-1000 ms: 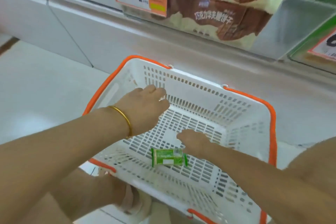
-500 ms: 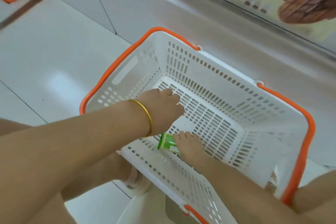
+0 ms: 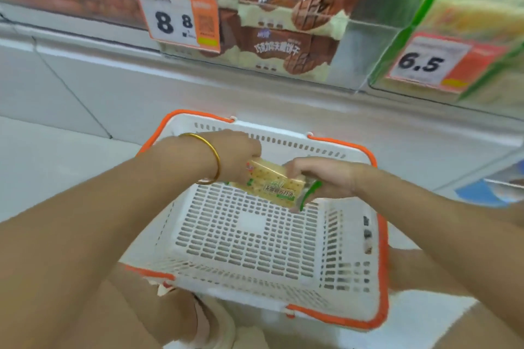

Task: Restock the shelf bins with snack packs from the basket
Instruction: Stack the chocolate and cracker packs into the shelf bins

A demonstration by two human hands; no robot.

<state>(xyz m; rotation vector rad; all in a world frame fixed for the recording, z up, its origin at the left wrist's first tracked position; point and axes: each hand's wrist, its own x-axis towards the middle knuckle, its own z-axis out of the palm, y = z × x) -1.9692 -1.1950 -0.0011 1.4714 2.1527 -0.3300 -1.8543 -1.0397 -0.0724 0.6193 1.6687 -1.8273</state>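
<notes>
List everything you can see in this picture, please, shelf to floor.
White slotted plastic basket with orange rim: one, white and orange, low in the centre of view.
Yellow cracker pack with green ends: one, yellow and green, held above the basket.
Brown chocolate-biscuit packs: several, brown and cream, in the clear shelf bin.
Price tag reading 8.8: one, white and orange, on that bin's front.
Green and yellow packs: count unclear, blurred, right of the brown packs.
Price tag reading 6.5: one, white and orange, in front of those packs.
Gold bangle: one, gold, left wrist.
Left hand: grips the pack's left end.
Right hand: pinches the pack's right end.
</notes>
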